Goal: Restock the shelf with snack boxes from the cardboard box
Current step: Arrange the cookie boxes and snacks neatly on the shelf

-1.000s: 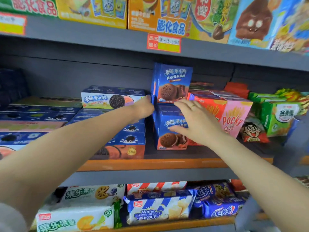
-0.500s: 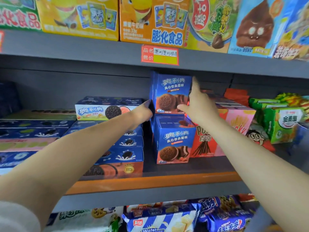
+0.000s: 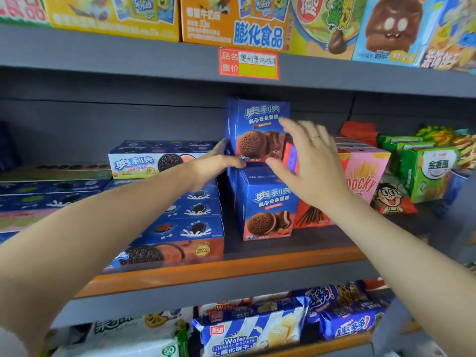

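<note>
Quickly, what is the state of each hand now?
Left hand: grips the lower left corner of the top blue box.
Right hand: open, fingers spread in front of that box; contact cannot be told.

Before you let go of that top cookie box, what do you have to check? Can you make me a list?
1. Top cookie box sits on the bottom cookie box: ok.
2. Top box upright: ok.
3. Left hand steadies its lower left corner: ok.
4. Right hand is open in front of it; touching or not: cannot tell.
5. Pink stick-snack box beside the stack blocks it: cannot tell.
6. Room under the upper shelf: ok.
</note>
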The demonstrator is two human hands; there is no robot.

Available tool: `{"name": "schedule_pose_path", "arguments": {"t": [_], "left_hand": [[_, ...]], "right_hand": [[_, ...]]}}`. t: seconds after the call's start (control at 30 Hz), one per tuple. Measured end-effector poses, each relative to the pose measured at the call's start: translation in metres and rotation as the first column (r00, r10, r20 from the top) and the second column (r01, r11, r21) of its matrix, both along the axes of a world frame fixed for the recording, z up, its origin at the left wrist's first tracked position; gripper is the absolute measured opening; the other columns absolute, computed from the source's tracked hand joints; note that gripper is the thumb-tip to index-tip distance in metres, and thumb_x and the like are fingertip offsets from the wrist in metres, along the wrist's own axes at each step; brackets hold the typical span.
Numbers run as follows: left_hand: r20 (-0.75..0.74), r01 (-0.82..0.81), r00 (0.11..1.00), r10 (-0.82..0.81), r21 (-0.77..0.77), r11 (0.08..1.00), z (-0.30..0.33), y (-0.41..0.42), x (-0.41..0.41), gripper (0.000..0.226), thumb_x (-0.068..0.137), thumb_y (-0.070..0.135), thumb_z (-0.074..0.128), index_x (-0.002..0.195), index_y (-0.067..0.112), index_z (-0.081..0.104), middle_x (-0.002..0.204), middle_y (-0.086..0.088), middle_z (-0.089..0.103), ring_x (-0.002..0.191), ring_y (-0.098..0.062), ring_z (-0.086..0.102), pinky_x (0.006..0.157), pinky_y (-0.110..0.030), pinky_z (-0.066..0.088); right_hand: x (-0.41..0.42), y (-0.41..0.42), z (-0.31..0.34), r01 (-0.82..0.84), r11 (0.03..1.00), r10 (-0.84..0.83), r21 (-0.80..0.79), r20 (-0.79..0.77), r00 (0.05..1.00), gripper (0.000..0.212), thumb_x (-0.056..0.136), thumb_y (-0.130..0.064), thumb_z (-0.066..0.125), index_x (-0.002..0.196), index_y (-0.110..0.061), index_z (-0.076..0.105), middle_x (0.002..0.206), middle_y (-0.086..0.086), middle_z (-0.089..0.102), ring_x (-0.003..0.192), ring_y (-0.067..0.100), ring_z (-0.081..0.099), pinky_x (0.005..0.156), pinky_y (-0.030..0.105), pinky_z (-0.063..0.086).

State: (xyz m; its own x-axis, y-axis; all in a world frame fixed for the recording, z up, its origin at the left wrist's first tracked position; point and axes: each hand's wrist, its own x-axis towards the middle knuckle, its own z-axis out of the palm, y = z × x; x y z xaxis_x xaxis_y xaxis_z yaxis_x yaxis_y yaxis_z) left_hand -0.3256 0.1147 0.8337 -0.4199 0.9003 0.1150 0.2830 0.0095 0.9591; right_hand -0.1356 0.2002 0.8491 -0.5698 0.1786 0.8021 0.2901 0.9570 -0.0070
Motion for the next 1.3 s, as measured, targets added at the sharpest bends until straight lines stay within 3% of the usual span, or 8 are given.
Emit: {"name": "schedule_pose_path", "arguments": {"t": [0.17, 0.63, 0.77, 0.87, 0.97, 1.13, 1.23, 1.3], "left_hand": [[-0.088, -0.089, 0.992, 0.090, 0.018, 0.996, -0.003, 0.007, 0.005, 0.064, 0.086, 0.017, 0.060, 0.141, 0.012, 0.027, 0.138, -0.004, 0.046, 0.125, -0.015, 0.043, 0.114, -0.039, 0.024], [0.013, -0.147, 0.989, 0.147, 0.012, 0.989, -0.012, 0.008, 0.016, 0.068, 0.087, 0.033, 0.058, 0.143, 0.017, 0.025, 0.141, -0.006, 0.045, 0.125, -0.022, 0.047, 0.111, -0.039, 0.030], [-0.019, -0.320, 0.945, 0.325, 0.134, 0.938, -0.011, -0.007, 0.042, 0.038, 0.089, 0.036, 0.053, 0.124, 0.031, 0.037, 0.125, 0.014, 0.047, 0.114, -0.005, 0.047, 0.094, -0.008, 0.035], [-0.398, -0.402, 0.728, 0.559, 0.412, 0.818, -0.008, -0.025, 0.067, 0.063, 0.090, 0.025, 0.053, 0.142, 0.012, 0.021, 0.149, -0.005, 0.024, 0.138, -0.017, 0.019, 0.100, -0.003, 0.008], [-0.693, -0.192, 0.407, 0.595, 0.572, 0.797, 0.002, -0.029, 0.102, 0.067, 0.083, 0.015, 0.058, 0.139, -0.003, 0.026, 0.145, -0.021, 0.026, 0.137, -0.029, 0.020, 0.108, -0.013, 0.010], [-0.949, -0.106, 0.094, 0.302, 0.292, 0.951, 0.008, 0.021, 0.146, 0.066, 0.080, 0.032, 0.066, 0.132, -0.002, 0.041, 0.139, -0.023, 0.039, 0.130, -0.035, 0.036, 0.109, -0.038, 0.025], [-0.983, -0.318, -0.010, 0.184, 0.178, 0.931, 0.005, 0.056, 0.158, 0.095, 0.077, 0.052, 0.061, 0.145, 0.005, 0.014, 0.153, -0.016, 0.018, 0.140, -0.030, 0.018, 0.115, -0.038, 0.014], [-0.981, -0.400, -0.068, 0.182, 0.194, 0.896, 0.006, 0.067, 0.161, 0.101, 0.074, 0.057, 0.061, 0.145, 0.005, 0.011, 0.150, -0.016, 0.025, 0.138, -0.030, 0.021, 0.115, -0.038, 0.010]], "right_hand": [[0.024, -0.005, -0.023, -0.054, 0.943, -0.079, 0.330, 0.376, 0.923, 0.075, 0.062, -0.058, 0.072, 0.118, -0.012, 0.058, 0.117, 0.006, 0.063, 0.108, 0.026, 0.059, 0.091, 0.038, 0.046], [0.010, -0.015, -0.044, 0.034, 0.954, -0.160, 0.296, 0.413, 0.897, 0.095, 0.060, -0.044, 0.079, 0.137, -0.008, 0.037, 0.137, 0.012, 0.045, 0.124, 0.031, 0.045, 0.104, 0.040, 0.034], [0.029, -0.010, -0.046, 0.021, 0.964, -0.111, 0.265, 0.329, 0.938, 0.094, 0.071, -0.058, 0.065, 0.143, -0.008, 0.030, 0.145, 0.011, 0.040, 0.134, 0.029, 0.035, 0.111, 0.041, 0.025], [0.060, 0.014, -0.042, 0.043, 0.993, -0.057, 0.106, 0.136, 0.989, 0.076, 0.079, -0.052, 0.058, 0.138, -0.009, 0.037, 0.141, 0.012, 0.043, 0.131, 0.031, 0.036, 0.110, 0.043, 0.026], [0.089, 0.061, -0.038, 0.171, 0.985, -0.170, -0.033, 0.024, 0.985, 0.066, 0.078, -0.031, 0.066, 0.133, -0.007, 0.039, 0.140, 0.014, 0.041, 0.128, 0.036, 0.037, 0.107, 0.047, 0.030], [0.102, 0.117, -0.047, -0.016, 0.714, -0.057, -0.700, -0.081, 0.995, 0.094, 0.070, -0.021, 0.080, 0.142, -0.011, 0.020, 0.143, 0.011, 0.039, 0.130, 0.026, 0.039, 0.108, 0.043, 0.032], [0.099, 0.133, -0.059, -0.151, 0.432, 0.024, -0.889, -0.157, 0.987, 0.068, 0.072, -0.020, 0.078, 0.124, -0.016, 0.035, 0.127, 0.002, 0.055, 0.106, 0.015, 0.054, 0.086, 0.028, 0.040], [0.097, 0.139, -0.066, -0.139, 0.422, 0.033, -0.896, -0.138, 0.990, 0.055, 0.072, -0.023, 0.078, 0.110, -0.020, 0.039, 0.108, -0.004, 0.058, 0.093, 0.013, 0.055, 0.075, 0.029, 0.042]]}}
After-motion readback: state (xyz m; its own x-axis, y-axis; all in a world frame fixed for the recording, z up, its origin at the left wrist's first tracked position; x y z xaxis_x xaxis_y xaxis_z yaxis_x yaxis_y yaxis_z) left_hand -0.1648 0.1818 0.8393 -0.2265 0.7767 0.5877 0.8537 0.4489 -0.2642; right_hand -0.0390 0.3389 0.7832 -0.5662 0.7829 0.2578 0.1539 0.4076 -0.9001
